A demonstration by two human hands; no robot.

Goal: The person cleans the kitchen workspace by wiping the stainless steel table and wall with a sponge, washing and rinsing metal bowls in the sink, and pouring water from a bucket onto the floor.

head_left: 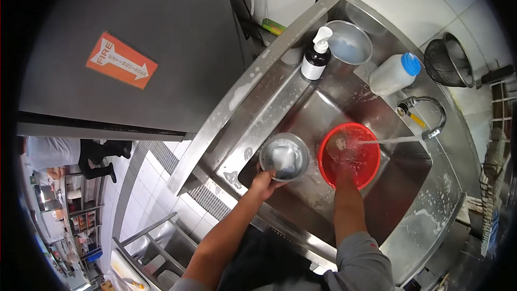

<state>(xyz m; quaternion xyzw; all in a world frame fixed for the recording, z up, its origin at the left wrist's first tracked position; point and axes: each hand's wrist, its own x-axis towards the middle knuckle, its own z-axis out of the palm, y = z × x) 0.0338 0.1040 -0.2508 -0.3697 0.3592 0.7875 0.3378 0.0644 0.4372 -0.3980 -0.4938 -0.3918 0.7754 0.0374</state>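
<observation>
My left hand (263, 184) is closed on the near rim of a round metal bowl (299, 153), which has whitish suds inside. To the right, a red plastic basin (376, 171) stands in the steel sink (315, 109). My right hand (344, 170) reaches down into this basin, its fingers blurred and hidden by the water. A brownish patch in the basin's far left part is too unclear to name. Water streams sideways into the basin from the curved faucet (442, 117).
At the sink's far end are a dark pump bottle (315, 60), a metal pot (364, 48) with cloudy liquid and a white blue-capped jar (386, 78). A dark strainer (440, 64) hangs on the wall. Another person (81, 153) stands far left beyond a grey panel (177, 37).
</observation>
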